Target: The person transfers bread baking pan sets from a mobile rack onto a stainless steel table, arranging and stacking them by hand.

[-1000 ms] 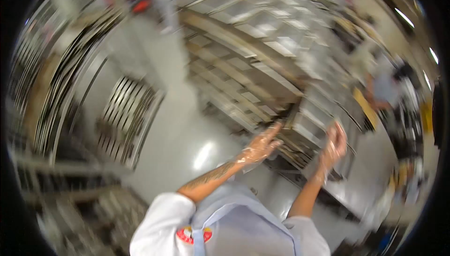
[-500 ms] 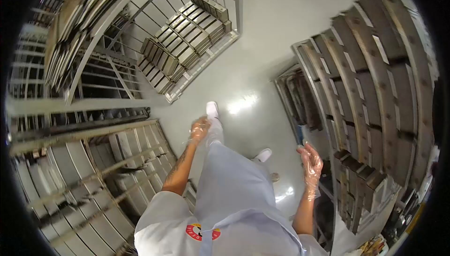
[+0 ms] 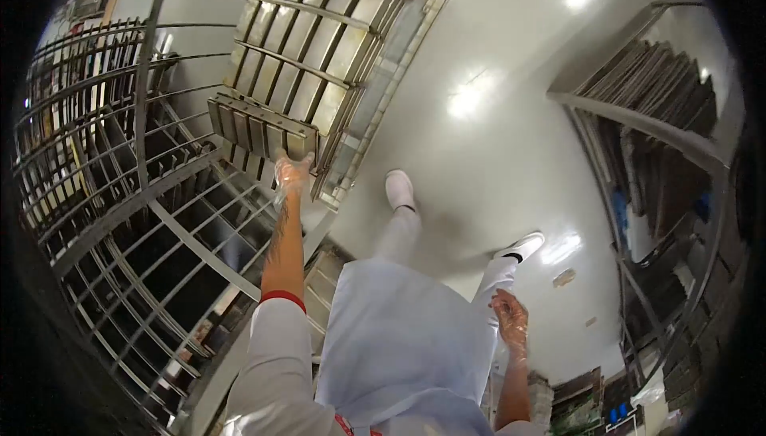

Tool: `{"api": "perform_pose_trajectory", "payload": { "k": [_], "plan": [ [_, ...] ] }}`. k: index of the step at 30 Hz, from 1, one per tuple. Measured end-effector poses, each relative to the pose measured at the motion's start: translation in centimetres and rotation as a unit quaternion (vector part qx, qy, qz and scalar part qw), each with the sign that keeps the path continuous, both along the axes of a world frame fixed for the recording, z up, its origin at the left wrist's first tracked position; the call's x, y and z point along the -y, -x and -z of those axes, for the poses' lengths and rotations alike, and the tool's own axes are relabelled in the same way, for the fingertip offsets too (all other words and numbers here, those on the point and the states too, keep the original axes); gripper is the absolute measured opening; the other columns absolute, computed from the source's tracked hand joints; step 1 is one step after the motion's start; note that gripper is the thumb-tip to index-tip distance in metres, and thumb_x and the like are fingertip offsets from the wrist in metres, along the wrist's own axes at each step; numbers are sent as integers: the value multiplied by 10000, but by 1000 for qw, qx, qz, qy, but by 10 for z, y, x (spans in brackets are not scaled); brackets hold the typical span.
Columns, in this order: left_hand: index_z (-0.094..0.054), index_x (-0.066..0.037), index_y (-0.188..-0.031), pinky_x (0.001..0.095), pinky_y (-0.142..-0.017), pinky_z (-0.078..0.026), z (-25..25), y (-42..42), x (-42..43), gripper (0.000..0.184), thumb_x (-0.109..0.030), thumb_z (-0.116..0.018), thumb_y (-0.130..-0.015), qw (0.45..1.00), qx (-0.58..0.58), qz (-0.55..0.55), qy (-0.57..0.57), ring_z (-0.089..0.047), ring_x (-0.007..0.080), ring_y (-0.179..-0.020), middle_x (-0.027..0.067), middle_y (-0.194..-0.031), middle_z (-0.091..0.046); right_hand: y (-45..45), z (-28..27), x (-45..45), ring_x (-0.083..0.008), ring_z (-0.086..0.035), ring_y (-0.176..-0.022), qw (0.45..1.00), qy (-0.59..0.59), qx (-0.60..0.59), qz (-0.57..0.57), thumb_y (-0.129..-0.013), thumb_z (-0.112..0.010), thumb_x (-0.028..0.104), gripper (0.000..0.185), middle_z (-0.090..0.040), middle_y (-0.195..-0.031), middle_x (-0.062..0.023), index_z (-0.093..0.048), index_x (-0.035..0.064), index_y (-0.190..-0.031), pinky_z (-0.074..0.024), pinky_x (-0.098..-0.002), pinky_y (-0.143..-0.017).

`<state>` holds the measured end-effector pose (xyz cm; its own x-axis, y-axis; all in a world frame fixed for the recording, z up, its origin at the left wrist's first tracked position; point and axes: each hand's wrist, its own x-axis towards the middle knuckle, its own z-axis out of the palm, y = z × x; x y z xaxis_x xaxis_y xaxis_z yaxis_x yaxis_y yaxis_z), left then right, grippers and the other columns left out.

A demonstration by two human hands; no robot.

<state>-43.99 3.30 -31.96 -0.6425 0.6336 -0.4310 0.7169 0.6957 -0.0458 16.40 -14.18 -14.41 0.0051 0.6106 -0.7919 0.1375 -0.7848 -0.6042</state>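
Note:
My left hand (image 3: 292,174), in a clear plastic glove, reaches out to the near end of a strapped metal pan set (image 3: 263,129). Its thumb and fingers are spread at the pan's edge, and whether they grip it cannot be made out. That pan set rests at an angle against a stack of similar metal pans (image 3: 319,29) on a low base. Beside my right thigh hangs my right hand (image 3: 511,320), also gloved, with its fingers loosely curled and nothing visible in them.
Wire racks (image 3: 144,189) rise on the left. At the right stands a metal frame (image 3: 638,121) holding a pile of thin dark sheets (image 3: 658,81). My white shoes (image 3: 399,189) are on the grey floor. More stacked items lie at the lower right.
The view has swung toward the pan stack and come closer to it. My left hand has reached forward to the strapped pan set, while my right hand has lowered beside my leg.

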Motion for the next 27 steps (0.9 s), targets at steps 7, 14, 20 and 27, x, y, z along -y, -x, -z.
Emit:
{"api": "perform_pose_trajectory", "payload": {
  "k": [7, 14, 20, 27],
  "plan": [
    [-553, 68, -931, 445, -647, -522, 64, 18, 13, 686, -428, -898, -608, 982, 47, 3, -185, -627, 381, -663, 181, -761, -668, 15, 20, 83, -181, -659, -854, 976, 182, 32, 118, -928, -667, 184, 394, -661, -1007, -116, -579, -43, -1237, -541, -313, -810],
    [-568, 92, -1173, 432, -824, -524, -82, 16, 13, 688, -316, -857, -700, 990, 1, 94, -105, -657, 391, -920, 259, -995, -672, 3, -21, 57, -161, -654, -816, 971, 199, 28, 128, -928, -648, 215, 407, -665, -929, -98, -582, -42, -1236, -537, -297, -773],
    [-567, 80, -1241, 429, -892, -509, -236, -22, 22, 699, -276, -843, -706, 985, 115, 122, -31, -637, 407, -1059, 302, -1109, -645, 45, 2, -2, -221, -670, -881, 968, -31, 122, -219, -859, -720, 170, 393, -682, -920, -134, -625, 45, -1219, -541, -337, -789],
    [-607, 22, -1220, 407, -888, -510, -314, -190, 37, 756, -384, -874, -640, 900, 333, 272, 71, -652, 348, -1033, 247, -1103, -665, 153, -105, -144, -318, -597, -1084, 838, -407, 8, -365, -756, -783, 209, 688, -615, -1204, -141, -497, 105, -1374, -505, -421, -923]
  ]
}}
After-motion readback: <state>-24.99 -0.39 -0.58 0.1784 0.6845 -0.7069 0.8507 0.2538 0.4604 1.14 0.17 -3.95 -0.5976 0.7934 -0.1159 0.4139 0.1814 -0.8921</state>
